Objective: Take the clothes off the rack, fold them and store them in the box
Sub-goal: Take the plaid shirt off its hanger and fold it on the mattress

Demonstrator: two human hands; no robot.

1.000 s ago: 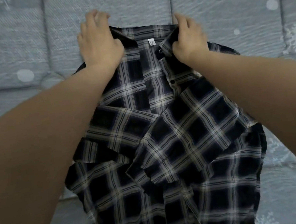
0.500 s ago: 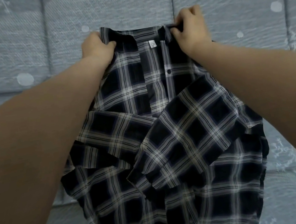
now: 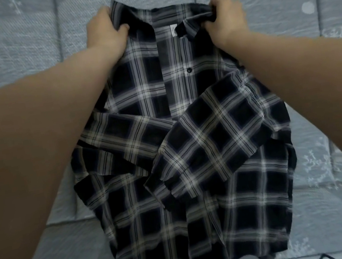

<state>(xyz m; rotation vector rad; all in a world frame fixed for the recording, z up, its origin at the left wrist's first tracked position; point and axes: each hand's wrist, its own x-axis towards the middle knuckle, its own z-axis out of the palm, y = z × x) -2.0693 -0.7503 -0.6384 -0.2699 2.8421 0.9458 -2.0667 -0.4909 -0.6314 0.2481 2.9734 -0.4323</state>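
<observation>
Shirt (image 3: 191, 148): in the head view it lay front up on the grey sofa (image 3: 8, 54), spread from the back cushions down across the seat towards you. It was a dark plaid shirt with pale checks. Both sleeves were folded in across the chest, and the right sleeve (image 3: 219, 142) lay over the end of the left sleeve (image 3: 121, 146). A dark button (image 3: 189, 70) showed on the placket below the open neck, and a small white label (image 3: 173, 31) sat inside the collar (image 3: 161, 16).

Your left hand (image 3: 103, 33) was closed on the left side of the collar, thumb on top and fingers tucked under the cloth. Your right hand (image 3: 226, 17) was clenched on the right side of the collar, bunching the fabric in the fist. Both forearms reached out over the shirt's shoulders and hid its outer edges there.

The sofa's cover carried pale snowflakes and dots. The hem hung close to the bottom edge of the frame, a little blurred.
</observation>
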